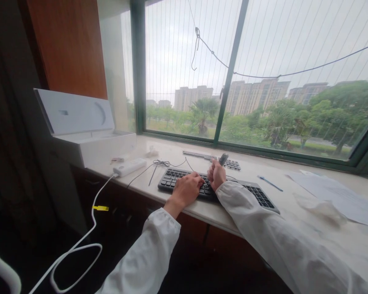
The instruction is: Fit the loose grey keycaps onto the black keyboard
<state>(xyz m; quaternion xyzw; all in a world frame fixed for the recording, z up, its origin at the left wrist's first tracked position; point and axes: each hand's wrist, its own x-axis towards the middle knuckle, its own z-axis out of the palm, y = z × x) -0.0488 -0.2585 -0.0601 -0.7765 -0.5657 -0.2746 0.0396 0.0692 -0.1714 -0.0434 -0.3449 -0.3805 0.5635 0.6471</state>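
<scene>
Presently L hand (186,188) rests flat, grip loose, on black keyboard (215,188) at counter (263,212) edge; R hand (216,174) grips small dark brush-like tool (223,158) above keys, apparently mid-cleaning.

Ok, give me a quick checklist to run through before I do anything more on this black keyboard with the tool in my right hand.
1. Left hand steadies the black keyboard: ok, it rests on the keys.
2. Right hand grips the small dark tool: ok, fist closed.
3. Tool tip on a key: not ok, it points up.
4. Keyboard fully on the sill: ok.
5. Second keyboard kept apart: ok, behind.
6. Cable unplugged: cannot tell.
</scene>
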